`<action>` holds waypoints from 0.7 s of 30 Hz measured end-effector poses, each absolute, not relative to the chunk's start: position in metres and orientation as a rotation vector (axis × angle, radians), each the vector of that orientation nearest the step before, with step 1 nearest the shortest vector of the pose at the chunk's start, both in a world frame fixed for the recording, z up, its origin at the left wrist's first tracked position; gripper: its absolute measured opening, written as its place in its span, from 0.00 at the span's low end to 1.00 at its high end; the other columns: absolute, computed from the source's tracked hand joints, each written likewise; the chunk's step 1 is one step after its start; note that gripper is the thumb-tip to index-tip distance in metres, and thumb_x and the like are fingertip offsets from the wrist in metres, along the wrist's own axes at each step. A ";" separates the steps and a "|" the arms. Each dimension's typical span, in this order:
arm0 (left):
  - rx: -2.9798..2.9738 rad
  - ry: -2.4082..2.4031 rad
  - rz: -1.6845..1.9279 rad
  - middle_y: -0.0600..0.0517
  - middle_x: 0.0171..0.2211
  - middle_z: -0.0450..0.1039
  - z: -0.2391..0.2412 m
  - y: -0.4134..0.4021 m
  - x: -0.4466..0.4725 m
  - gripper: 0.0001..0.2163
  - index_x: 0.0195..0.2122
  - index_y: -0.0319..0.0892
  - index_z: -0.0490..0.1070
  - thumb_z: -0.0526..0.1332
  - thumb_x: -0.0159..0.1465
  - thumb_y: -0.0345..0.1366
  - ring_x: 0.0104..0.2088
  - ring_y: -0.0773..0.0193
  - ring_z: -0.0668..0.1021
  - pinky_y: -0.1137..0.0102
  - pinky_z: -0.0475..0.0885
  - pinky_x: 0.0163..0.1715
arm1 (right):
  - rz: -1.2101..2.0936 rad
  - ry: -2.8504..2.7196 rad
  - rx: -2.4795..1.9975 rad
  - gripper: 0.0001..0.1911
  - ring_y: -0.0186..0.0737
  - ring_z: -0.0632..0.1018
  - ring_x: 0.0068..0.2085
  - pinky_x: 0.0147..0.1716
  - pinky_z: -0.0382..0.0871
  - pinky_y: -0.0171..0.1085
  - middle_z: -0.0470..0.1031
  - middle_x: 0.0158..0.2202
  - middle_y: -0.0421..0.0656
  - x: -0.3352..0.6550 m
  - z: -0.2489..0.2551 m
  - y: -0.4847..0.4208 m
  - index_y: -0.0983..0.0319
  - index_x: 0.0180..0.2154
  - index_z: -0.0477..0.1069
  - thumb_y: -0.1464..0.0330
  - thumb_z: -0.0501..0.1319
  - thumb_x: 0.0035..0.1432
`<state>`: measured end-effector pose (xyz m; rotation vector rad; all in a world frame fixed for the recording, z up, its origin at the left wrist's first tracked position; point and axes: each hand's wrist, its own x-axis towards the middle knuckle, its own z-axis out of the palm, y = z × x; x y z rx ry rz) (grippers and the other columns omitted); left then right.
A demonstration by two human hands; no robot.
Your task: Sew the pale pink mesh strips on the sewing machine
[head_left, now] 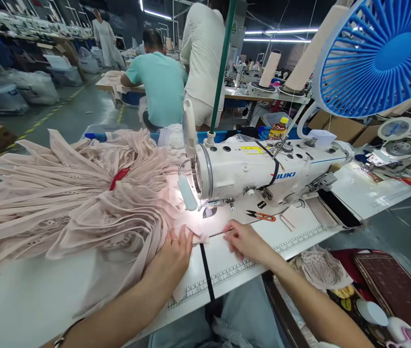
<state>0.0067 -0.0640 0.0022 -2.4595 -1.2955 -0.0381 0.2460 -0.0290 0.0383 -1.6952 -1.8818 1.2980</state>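
My left hand [176,252] is at the left of the needle area, its fingers bent over the edge of a pale pink fabric piece [185,223] that lies under the lamp light. Just right of the needle, my right hand [246,240] hovers low over the table with curled fingers; whatever its fingertips hold, if anything, is too small to make out. Before both hands stands a white sewing machine [227,169]. A large heap of pale pink sheer fabric pieces [118,217], tied with a red strip [119,178], spreads to the left. Orange-handled thread snips [261,215] lie behind my right hand.
A blue fan [390,58] overhangs the upper right. A green pole [223,67] rises behind the machine head. A black tray [340,209] sits at the table's right edge. Several other people, one in a teal shirt [162,87], are beyond the table.
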 end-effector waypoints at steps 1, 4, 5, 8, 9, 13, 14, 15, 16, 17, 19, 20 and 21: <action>-2.437 -1.335 0.001 0.31 0.52 0.74 0.001 -0.063 0.009 0.21 0.54 0.34 0.73 0.56 0.60 0.24 0.47 0.45 0.79 0.53 0.72 0.45 | 0.989 -1.932 -1.804 0.04 0.39 0.74 0.21 0.23 0.65 0.36 0.73 0.22 0.38 0.263 0.042 -0.030 0.58 0.35 0.66 0.66 0.54 0.62; -2.493 -1.298 0.102 0.36 0.37 0.78 0.014 -0.056 0.018 0.13 0.40 0.33 0.76 0.55 0.59 0.21 0.35 0.52 0.79 0.63 0.71 0.30 | 0.060 -1.881 -2.032 0.08 0.52 0.77 0.37 0.35 0.68 0.45 0.75 0.33 0.50 0.322 0.050 -0.031 0.59 0.33 0.67 0.65 0.54 0.63; -2.520 -1.236 0.148 0.40 0.32 0.76 0.021 -0.052 0.022 0.12 0.35 0.34 0.76 0.54 0.58 0.19 0.32 0.54 0.77 0.65 0.69 0.28 | -0.143 -1.887 -2.024 0.06 0.56 0.75 0.42 0.39 0.68 0.48 0.75 0.37 0.54 0.342 0.051 -0.031 0.60 0.33 0.68 0.65 0.56 0.61; -2.568 -1.082 0.162 0.45 0.32 0.73 0.038 -0.039 0.029 0.12 0.32 0.37 0.74 0.54 0.57 0.17 0.33 0.56 0.75 0.65 0.68 0.30 | -0.279 -1.917 -2.082 0.03 0.55 0.74 0.40 0.39 0.67 0.48 0.74 0.36 0.55 0.388 0.046 -0.026 0.60 0.32 0.68 0.67 0.58 0.56; -2.593 -1.074 0.122 0.45 0.32 0.73 0.040 -0.036 0.029 0.12 0.33 0.37 0.74 0.54 0.57 0.16 0.33 0.56 0.74 0.65 0.67 0.30 | -0.238 -1.908 -2.121 0.03 0.53 0.74 0.38 0.37 0.67 0.46 0.74 0.34 0.53 0.397 0.043 -0.024 0.60 0.31 0.67 0.68 0.57 0.56; -2.698 -1.221 -0.128 0.48 0.31 0.70 0.035 -0.027 0.018 0.13 0.32 0.39 0.70 0.51 0.60 0.17 0.30 0.57 0.72 0.66 0.63 0.28 | -0.114 -1.785 -2.200 0.06 0.46 0.74 0.33 0.35 0.66 0.42 0.74 0.31 0.47 0.414 0.037 -0.019 0.59 0.29 0.67 0.68 0.54 0.57; -2.709 -1.276 -0.207 0.49 0.30 0.69 0.031 -0.025 0.013 0.13 0.31 0.41 0.69 0.50 0.63 0.19 0.29 0.57 0.72 0.66 0.63 0.28 | -0.116 -1.752 -2.201 0.06 0.45 0.74 0.33 0.35 0.65 0.41 0.74 0.31 0.46 0.415 0.037 -0.018 0.59 0.29 0.67 0.68 0.54 0.57; -2.719 -1.323 -0.294 0.49 0.29 0.68 0.028 -0.024 0.009 0.12 0.30 0.41 0.68 0.50 0.67 0.23 0.29 0.58 0.71 0.66 0.62 0.28 | -0.150 -1.703 -2.203 0.06 0.45 0.73 0.32 0.34 0.65 0.41 0.74 0.30 0.46 0.415 0.037 -0.017 0.59 0.30 0.68 0.68 0.54 0.58; -2.731 -1.358 -0.375 0.50 0.28 0.68 0.025 -0.022 0.006 0.12 0.29 0.42 0.68 0.50 0.69 0.27 0.29 0.58 0.71 0.66 0.62 0.28 | -0.221 -1.641 -2.199 0.07 0.45 0.73 0.32 0.34 0.65 0.41 0.74 0.30 0.46 0.414 0.038 -0.018 0.60 0.31 0.68 0.67 0.53 0.58; -2.746 -1.380 -0.445 0.50 0.28 0.68 0.022 -0.021 0.003 0.13 0.29 0.42 0.68 0.50 0.70 0.31 0.30 0.58 0.71 0.66 0.62 0.29 | -0.313 -1.579 -2.182 0.08 0.46 0.73 0.33 0.35 0.65 0.42 0.74 0.30 0.47 0.410 0.038 -0.018 0.60 0.32 0.68 0.67 0.53 0.60; -2.790 -1.389 -0.525 0.50 0.30 0.71 0.017 -0.020 0.000 0.14 0.30 0.43 0.69 0.49 0.71 0.33 0.33 0.58 0.73 0.66 0.64 0.31 | -0.493 -1.512 -2.087 0.10 0.48 0.73 0.35 0.37 0.65 0.43 0.74 0.31 0.49 0.397 0.038 -0.022 0.61 0.34 0.69 0.65 0.52 0.64; -2.809 -1.392 -0.531 0.50 0.32 0.72 0.016 -0.020 -0.001 0.14 0.31 0.43 0.70 0.49 0.71 0.33 0.34 0.57 0.74 0.65 0.65 0.33 | -0.540 -1.541 -2.007 0.11 0.48 0.73 0.36 0.38 0.65 0.44 0.74 0.32 0.49 0.387 0.037 -0.024 0.62 0.35 0.69 0.64 0.52 0.65; -2.820 -1.408 -0.520 0.50 0.33 0.73 0.016 -0.020 -0.001 0.14 0.32 0.42 0.70 0.49 0.71 0.32 0.36 0.57 0.74 0.65 0.65 0.34 | -0.540 -1.616 -1.914 0.12 0.47 0.73 0.36 0.39 0.65 0.44 0.73 0.32 0.49 0.375 0.035 -0.025 0.62 0.36 0.69 0.64 0.51 0.67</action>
